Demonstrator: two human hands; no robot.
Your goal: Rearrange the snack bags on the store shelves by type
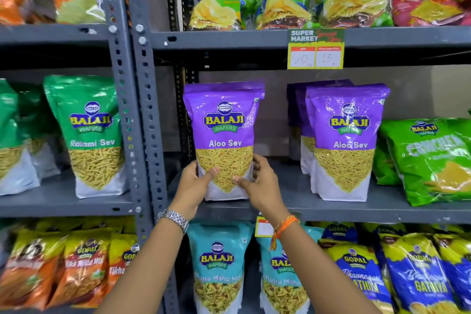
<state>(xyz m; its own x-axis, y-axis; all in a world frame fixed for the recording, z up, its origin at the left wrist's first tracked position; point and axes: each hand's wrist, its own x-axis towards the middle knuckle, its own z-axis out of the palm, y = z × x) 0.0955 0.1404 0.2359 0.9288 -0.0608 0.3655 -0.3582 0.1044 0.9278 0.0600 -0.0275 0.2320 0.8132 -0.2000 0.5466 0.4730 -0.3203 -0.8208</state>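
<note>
Where both hands meet at lower centre of the frame, one purple Aloo Sev bag [224, 140] is gripped upright by its lower corners; left hand [196, 186], watch on the wrist, curled round the bag's left edge, thumb across the clear window; right hand [260, 186], orange thread on the wrist, closed on the right edge likewise, fingers wrapped behind and out of sight. Bag: base at or just above the front of the middle shelf [293, 201], contact not clear; stand-up pouch, glossy film, so probably slippery; filled with thin fried strands, judged light for its bulk, soft-sided, contents brittle and apt to crush under a hard squeeze. Best hold, by judgement: low on the side seams or the flat base gusset, as now; the sealed top band would also serve; avoid pressing the window. Further right, centre-right of frame: matching purple stack [344, 140], standing apart from the held bag with bare shelf between; likely destination. Far left, beyond the grey upright [137, 109]: green Ratlami Sev bags [91, 135], a different type.
</note>
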